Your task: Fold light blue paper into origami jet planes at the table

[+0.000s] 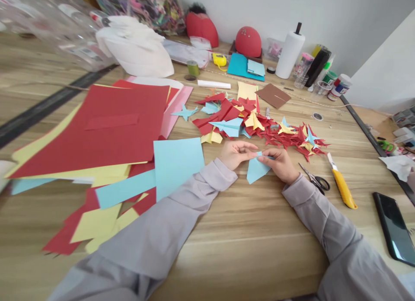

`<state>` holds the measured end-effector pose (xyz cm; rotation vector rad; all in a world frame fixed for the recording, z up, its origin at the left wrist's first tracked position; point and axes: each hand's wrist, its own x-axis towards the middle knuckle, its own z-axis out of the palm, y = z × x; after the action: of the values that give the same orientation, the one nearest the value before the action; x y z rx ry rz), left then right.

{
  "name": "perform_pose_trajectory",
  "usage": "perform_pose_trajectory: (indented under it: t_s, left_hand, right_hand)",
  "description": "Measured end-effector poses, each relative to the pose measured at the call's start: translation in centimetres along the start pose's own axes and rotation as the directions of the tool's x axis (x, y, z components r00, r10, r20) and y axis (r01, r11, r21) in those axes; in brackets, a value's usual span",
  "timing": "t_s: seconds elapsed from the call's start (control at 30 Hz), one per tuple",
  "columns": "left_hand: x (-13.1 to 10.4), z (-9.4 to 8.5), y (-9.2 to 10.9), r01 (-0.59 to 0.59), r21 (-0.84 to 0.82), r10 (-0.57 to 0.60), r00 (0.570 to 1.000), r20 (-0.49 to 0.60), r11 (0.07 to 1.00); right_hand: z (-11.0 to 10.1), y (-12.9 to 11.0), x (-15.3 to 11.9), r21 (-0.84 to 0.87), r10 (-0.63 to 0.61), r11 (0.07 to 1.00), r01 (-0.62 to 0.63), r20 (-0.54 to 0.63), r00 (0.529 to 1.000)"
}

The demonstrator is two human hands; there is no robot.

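Observation:
A small folded piece of light blue paper (257, 171) is held just above the table between my two hands. My left hand (238, 154) pinches its upper left corner between thumb and finger, the other fingers stretched out. On the opposite side, my right hand (279, 161) grips the paper's upper right edge with thumb and fingers. Behind the hands spreads a pile of folded red, yellow and blue paper pieces (246, 115), some shaped like planes and stars. A light blue square sheet (178, 162) lies left of my left hand, partly under my sleeve.
Large red sheets (126, 132) are stacked at left over yellow ones. Right of my hands lie black scissors (314, 177), a yellow utility knife (343, 184) and a phone (394, 227). Farther back are a tape measure (219, 59), a white paper roll (289, 54) and a red dome (248, 41).

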<state>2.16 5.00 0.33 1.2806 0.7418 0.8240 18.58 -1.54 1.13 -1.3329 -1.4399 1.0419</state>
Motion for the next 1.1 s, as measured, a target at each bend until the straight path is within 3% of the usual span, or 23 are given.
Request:
perform_pose_trajectory:
  t_s: [0.17,0.27,0.4,0.63,0.87,1.1]
  left_hand:
    - [-0.14,0.45,0.10,-0.004,-0.117,-0.006,0.996,-0.085,0.993]
    - [-0.16,0.51,0.07,-0.022,-0.107,0.012,0.996,-0.092,0.994]
    - [-0.08,0.19,0.10,-0.060,-0.024,0.058,0.995,-0.086,0.998]
    - [-0.11,-0.02,0.34,-0.022,-0.042,0.023,1.000,0.006,0.999]
    - [-0.30,0.53,0.39,-0.008,-0.148,0.008,1.000,-0.003,0.989]
    - [-0.10,0.37,-0.18,-0.065,-0.088,0.065,0.998,-0.003,0.994]
  right_hand:
    - [0.14,0.24,0.06,0.049,0.034,0.998,-0.030,-0.084,0.996]
    - [0.18,0.32,0.07,0.046,0.044,0.998,-0.038,-0.123,0.991]
    - [0.17,0.10,-0.05,0.013,0.031,0.999,-0.031,-0.073,0.997]
    - [0.31,-0.18,-0.24,0.107,0.059,0.992,-0.060,0.016,0.998]
    - [0.39,0.16,0.09,0.203,0.061,0.979,-0.030,-0.145,0.988]
    - [0.46,0.61,0.41,0.261,0.107,0.964,-0.043,-0.236,0.966]
